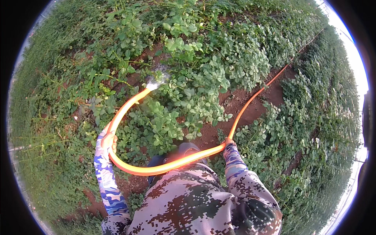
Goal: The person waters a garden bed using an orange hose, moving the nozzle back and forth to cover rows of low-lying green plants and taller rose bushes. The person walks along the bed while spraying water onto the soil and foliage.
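Observation:
An orange hose (170,166) bends in a wide loop in front of my body. My left hand (109,141) grips it a short way behind its outlet, which points up and to the right in the view. Water (156,80) gushes from that outlet onto the leaves of low bushes (158,117). On the other side, my right hand (228,142) is closed around the hose where it bends sharply. From there the hose runs away along the soil to the upper right.
Dense leafy plants (308,123) grow on both sides of a strip of reddish-brown soil (249,108). Taller stems (179,26) rise ahead. Long thin shoots (44,144) stick out at the left. The hose passes between the plant rows.

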A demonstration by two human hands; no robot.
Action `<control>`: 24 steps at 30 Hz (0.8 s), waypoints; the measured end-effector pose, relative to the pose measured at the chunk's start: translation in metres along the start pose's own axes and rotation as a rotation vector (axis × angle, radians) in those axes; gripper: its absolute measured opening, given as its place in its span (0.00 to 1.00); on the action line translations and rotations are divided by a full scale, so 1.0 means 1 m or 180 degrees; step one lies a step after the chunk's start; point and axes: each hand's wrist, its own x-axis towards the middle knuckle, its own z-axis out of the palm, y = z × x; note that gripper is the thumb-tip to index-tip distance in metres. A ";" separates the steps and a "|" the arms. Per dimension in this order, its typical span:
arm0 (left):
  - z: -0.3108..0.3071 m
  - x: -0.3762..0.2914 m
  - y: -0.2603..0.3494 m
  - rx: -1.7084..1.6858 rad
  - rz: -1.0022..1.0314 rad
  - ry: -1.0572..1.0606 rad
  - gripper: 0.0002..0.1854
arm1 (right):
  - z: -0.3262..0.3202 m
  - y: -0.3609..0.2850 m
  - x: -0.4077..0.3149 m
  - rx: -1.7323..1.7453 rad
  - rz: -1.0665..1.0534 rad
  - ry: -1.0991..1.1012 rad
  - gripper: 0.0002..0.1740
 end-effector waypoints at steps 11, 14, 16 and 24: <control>-0.020 -0.025 -0.031 0.0037 0.0148 0.0423 0.31 | 0.001 -0.021 0.017 -0.0623 -0.0224 -0.0169 0.16; -0.047 -0.037 -0.055 -0.0136 0.0212 0.0595 0.31 | -0.007 -0.006 0.009 -0.0778 -0.0527 -0.0266 0.18; -0.076 -0.047 -0.084 -0.0479 0.0058 0.0733 0.31 | -0.007 0.012 -0.010 -0.0693 -0.0490 0.0038 0.19; -0.172 -0.077 -0.203 -0.1146 0.0724 0.0385 0.34 | -0.024 0.092 -0.079 -0.0364 -0.1014 0.0377 0.17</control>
